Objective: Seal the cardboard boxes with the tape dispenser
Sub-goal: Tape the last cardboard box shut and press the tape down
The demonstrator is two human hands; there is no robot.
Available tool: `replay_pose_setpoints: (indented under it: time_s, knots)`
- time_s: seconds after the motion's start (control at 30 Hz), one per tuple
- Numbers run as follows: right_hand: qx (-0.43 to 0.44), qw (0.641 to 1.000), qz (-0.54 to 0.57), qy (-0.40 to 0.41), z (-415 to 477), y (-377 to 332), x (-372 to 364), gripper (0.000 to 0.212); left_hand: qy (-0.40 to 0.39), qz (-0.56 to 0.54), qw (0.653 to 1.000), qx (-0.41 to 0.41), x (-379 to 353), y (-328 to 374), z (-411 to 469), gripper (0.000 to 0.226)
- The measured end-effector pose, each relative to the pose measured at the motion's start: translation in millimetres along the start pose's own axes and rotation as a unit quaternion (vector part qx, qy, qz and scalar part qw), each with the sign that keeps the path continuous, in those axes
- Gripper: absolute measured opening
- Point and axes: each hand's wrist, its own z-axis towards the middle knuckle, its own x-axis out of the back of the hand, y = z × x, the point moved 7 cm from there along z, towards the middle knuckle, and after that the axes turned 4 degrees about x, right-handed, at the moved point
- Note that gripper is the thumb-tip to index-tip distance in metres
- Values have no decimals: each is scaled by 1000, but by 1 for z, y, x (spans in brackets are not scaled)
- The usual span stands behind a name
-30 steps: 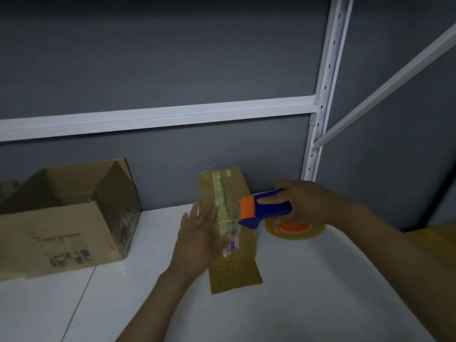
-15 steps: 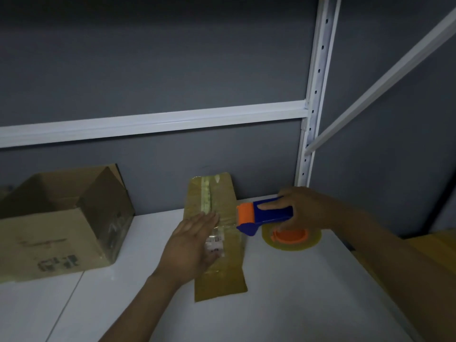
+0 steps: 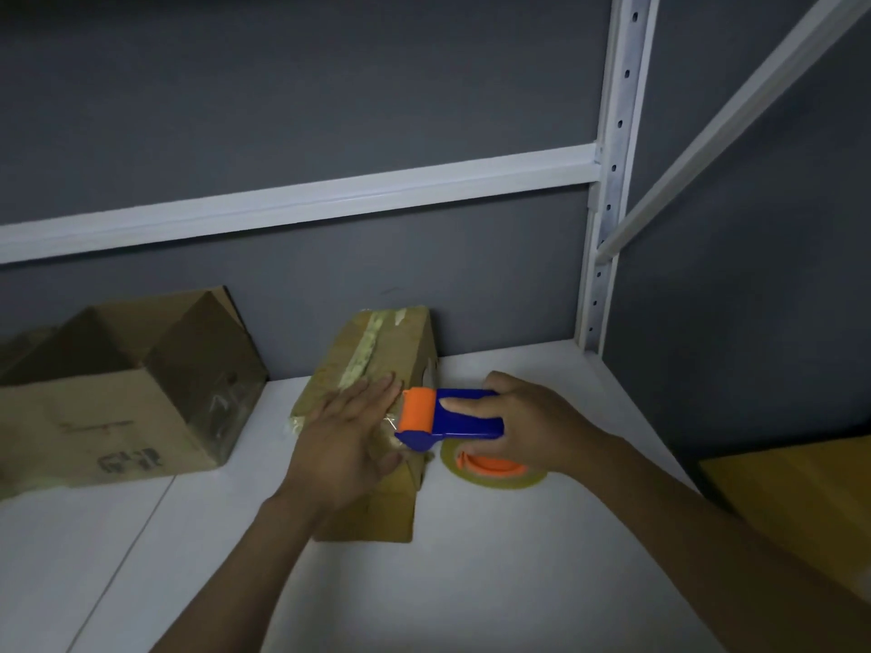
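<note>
A small closed cardboard box lies on the white shelf against the grey back wall, with a strip of old tape along its top. My left hand presses flat on the box top, fingers straight. My right hand grips the blue and orange tape dispenser, whose orange roller sits at the box's right edge beside my left fingers. Its tape roll hangs below my hand, just over the shelf.
An open cardboard box stands at the left of the shelf, flaps up. A white perforated upright and a crossbar frame the back. A yellowish box edge shows at the right.
My left hand slid along the box top toward the dispenser. The dispenser's roller has come in over the box's right edge. The view shifted slightly.
</note>
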Motion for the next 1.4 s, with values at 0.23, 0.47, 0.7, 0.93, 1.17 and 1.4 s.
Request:
replay_pose_setpoints:
  time_s: [0.23,0.47,0.7,0.93,1.17,1.4]
  knots:
    - [-21,999,-28,-25,-42,21,-5,74,-23,21,1000,5,1,3,2,94]
    - [-22,995,-95,-23,-39,-3,-29,67,-45,34,998,15,2,9,3,98]
    - [-132,987,-84,28,-22,-2,-35,46,-71,36,997,15,0,7,-1,103]
    - [-274,880,380,73,-53,60,-42,37,-96,-156,978,103,20,-8,4,91]
    - [-321,921,213,54,-49,75,-66,60,-122,-31,979,158,8,-39,19,84]
    - [-236,829,477,173,35,-15,-67,55,-120,3,982,146,-33,-36,32,95]
